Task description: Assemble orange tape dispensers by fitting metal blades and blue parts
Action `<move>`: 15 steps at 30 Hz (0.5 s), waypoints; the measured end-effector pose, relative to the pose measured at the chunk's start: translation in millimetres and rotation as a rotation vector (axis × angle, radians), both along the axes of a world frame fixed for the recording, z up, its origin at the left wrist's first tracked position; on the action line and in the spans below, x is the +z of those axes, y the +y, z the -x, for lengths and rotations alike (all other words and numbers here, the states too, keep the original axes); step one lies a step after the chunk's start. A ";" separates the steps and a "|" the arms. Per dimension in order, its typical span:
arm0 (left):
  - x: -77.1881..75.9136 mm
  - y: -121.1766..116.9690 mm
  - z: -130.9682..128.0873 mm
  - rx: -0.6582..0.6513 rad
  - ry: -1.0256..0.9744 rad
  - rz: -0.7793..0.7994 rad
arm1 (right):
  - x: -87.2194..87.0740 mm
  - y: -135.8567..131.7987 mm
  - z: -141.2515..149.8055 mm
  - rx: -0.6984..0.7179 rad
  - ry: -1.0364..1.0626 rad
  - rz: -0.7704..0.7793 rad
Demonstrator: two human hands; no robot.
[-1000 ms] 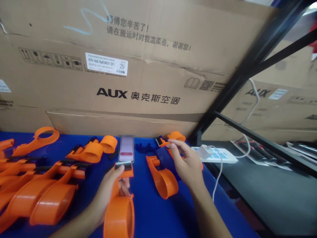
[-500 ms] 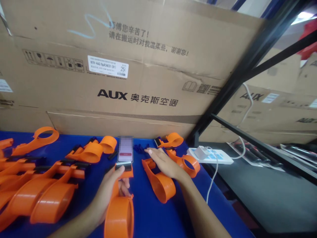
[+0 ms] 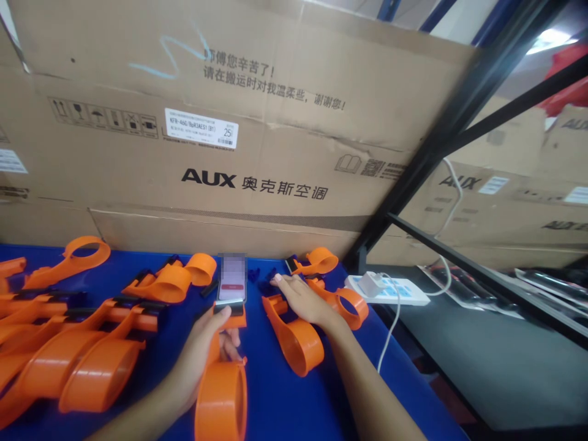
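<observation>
Left hand (image 3: 208, 334) clamps dispenser (image 3: 219, 398) near phone (image 3: 233, 283); right hand (image 3: 301, 298), by blue parts (image 3: 265, 285), grip unclear.

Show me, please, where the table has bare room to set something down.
Bare: the table between the held orange holder and the orange loop left of the right wrist; also the strip right of that forearm, beside the white cable. Crowded: the left, packed with orange holders.

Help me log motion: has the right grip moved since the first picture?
Yes: the right grip has shifted left, farther from the white power strip.
</observation>
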State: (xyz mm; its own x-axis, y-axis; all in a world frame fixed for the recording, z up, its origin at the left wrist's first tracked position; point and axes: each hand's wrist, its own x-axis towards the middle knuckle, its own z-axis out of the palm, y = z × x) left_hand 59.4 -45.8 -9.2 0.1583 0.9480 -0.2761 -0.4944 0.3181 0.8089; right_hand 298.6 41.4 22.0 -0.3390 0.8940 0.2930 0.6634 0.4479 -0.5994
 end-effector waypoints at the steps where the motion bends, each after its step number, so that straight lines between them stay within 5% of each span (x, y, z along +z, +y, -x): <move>1: -0.4 0.5 0.4 -0.006 0.010 -0.010 | 2.6 -0.8 0.0 -0.002 0.008 -0.013; 15: -1.1 0.9 2.5 0.006 -0.004 0.005 | 12.8 -22.9 25.1 -0.028 0.580 -0.089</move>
State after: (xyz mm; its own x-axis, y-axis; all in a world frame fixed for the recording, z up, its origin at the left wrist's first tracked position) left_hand 56.8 -44.9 -10.2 0.1534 0.9476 -0.2801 -0.4996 0.3189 0.8054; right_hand 273.5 18.5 34.9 -0.0776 0.8638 0.4979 0.2502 0.5003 -0.8289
